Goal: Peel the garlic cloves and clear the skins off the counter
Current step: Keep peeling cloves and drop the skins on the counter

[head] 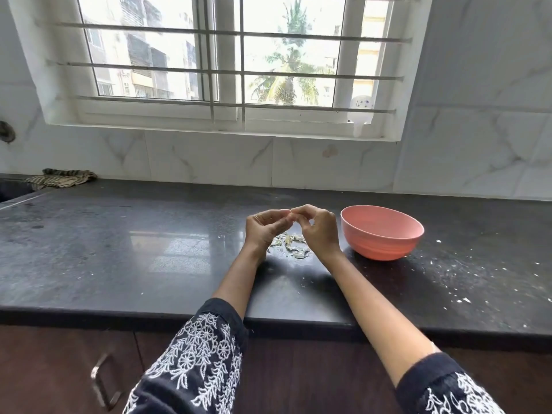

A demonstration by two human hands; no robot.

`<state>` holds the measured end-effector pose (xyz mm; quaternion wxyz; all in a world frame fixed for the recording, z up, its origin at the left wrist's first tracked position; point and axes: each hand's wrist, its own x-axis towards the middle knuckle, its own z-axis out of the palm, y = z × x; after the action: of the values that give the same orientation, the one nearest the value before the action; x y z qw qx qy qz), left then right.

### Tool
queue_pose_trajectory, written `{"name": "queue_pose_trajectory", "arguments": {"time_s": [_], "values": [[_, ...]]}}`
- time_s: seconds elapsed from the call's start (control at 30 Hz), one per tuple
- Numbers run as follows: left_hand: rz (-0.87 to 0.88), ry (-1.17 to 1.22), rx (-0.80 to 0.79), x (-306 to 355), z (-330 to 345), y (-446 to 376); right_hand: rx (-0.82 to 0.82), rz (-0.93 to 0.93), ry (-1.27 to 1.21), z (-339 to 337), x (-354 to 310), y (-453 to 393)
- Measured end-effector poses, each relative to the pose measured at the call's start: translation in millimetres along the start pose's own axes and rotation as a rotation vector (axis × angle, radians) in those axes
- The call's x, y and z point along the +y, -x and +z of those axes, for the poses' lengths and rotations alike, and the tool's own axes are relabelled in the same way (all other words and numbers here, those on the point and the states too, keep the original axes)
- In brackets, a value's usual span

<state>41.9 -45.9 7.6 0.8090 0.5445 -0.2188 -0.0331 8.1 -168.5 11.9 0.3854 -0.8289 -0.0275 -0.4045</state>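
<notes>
Clove point(291, 214) mostly hidden between fingertips point(298, 210)

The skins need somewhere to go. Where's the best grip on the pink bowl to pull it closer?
Probably the near-left rim of the pink bowl, coming from the right hand side: the bowl stands upright, its rounded wall offers no hold, and that rim lies closest.
</notes>
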Motion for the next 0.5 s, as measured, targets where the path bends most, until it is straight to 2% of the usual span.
{"name": "queue_pose_trajectory", "arguments": {"time_s": [0.33, 0.5], "values": [[0.006, 0.061, 0.038, -0.3, -0.5, -2.8, 0.065, 0.051, -0.081, 0.1, 1.1, -2.5], [0.011, 0.047, 0.036, -0.5, -0.8, -1.6, -0.012, -0.001, -0.031, 0.4, -1.8, -0.7]]}}
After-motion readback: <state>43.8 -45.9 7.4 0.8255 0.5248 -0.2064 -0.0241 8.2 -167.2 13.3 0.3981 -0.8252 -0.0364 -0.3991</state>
